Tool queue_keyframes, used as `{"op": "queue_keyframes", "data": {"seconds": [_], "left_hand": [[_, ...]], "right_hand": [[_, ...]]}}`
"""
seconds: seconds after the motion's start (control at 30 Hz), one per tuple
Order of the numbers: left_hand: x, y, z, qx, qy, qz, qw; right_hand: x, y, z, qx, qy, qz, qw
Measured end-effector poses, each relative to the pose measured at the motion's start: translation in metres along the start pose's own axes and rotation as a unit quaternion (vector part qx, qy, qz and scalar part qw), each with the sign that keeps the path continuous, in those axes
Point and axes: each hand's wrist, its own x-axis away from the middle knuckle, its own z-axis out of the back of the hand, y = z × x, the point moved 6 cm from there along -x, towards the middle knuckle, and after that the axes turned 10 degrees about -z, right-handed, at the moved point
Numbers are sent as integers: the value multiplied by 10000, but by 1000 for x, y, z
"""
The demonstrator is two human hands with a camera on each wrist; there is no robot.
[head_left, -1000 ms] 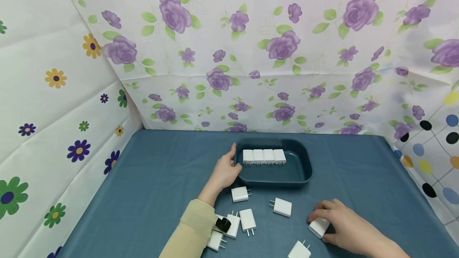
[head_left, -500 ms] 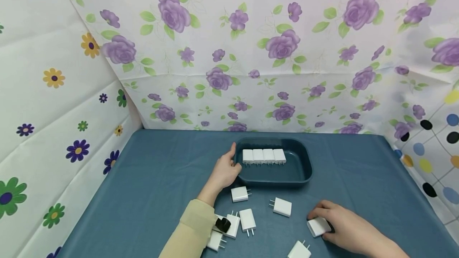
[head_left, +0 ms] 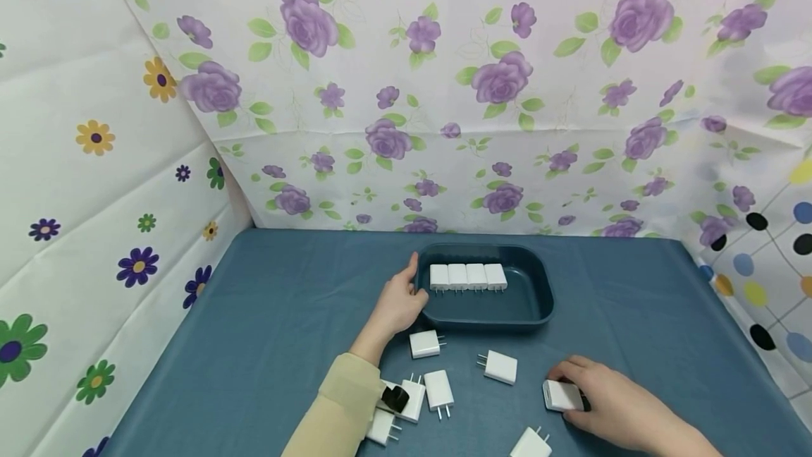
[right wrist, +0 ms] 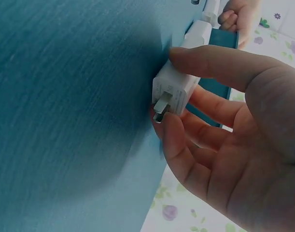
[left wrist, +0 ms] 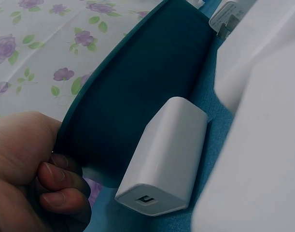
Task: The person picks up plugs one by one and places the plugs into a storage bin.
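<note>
In the head view my left hand (head_left: 396,303) holds the left rim of a dark teal tray (head_left: 488,325); its lower fingers look curled beside the tray wall in the left wrist view. A row of several white chargers (head_left: 467,277) stands inside the tray, prongs toward the front. At the right, my right hand (head_left: 609,397) grips a white charger (head_left: 562,395) between thumb and fingers, low over the blue cloth. That charger's metal prongs (right wrist: 162,104) point back toward the palm in the right wrist view.
Loose white chargers lie in front of the tray: one near its corner (head_left: 425,344), one in the middle (head_left: 500,367), one at the front edge (head_left: 530,443), and several by the left sleeve (head_left: 349,393). Flowered sheets (head_left: 406,90) rise behind the table.
The charger in my right hand has turned from a slant to nearly level, its port end now toward the left. My left hand and the tray stay put.
</note>
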Motion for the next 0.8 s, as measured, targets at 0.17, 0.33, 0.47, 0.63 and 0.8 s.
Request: {"op": "queue_keyframes", "data": {"seconds": [0.17, 0.33, 0.47, 0.63, 0.8], "left_hand": [[-1, 1, 0, 36, 9, 7, 10000], [0, 1, 0, 42, 8, 34, 10000], [1, 0, 0, 61, -2, 40, 10000], [2, 1, 0, 75, -1, 70, 9999], [2, 2, 0, 67, 22, 39, 10000]], "right_hand": [[-1, -3, 1, -249, -34, -8, 9997], [1, -9, 3, -553, 27, 178, 9983], [4, -19, 6, -1175, -6, 632, 9911], [2, -32, 14, -1971, -60, 845, 9767], [2, -44, 23, -2425, 218, 886, 9658]]}}
